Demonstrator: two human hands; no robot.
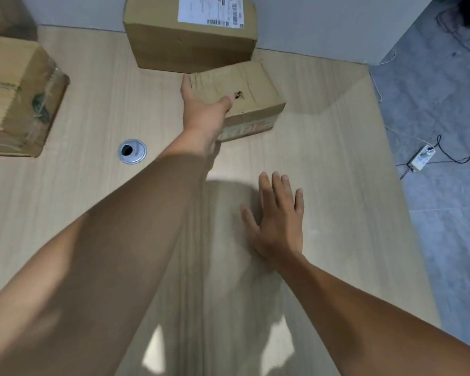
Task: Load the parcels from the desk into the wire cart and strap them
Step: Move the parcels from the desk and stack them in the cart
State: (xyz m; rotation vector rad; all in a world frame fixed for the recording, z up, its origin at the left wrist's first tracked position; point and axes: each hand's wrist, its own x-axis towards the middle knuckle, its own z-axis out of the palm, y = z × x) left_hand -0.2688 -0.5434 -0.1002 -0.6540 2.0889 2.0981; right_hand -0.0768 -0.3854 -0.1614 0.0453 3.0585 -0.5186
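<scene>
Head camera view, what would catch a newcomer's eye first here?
The left hand stretches across the pale wooden desk, touching a small dented brown cardboard box at centre back. The right hand lies flat on the desk nearer the person, and a bigger brown cardboard box with a white shipping label stands behind by the wall.
</scene>
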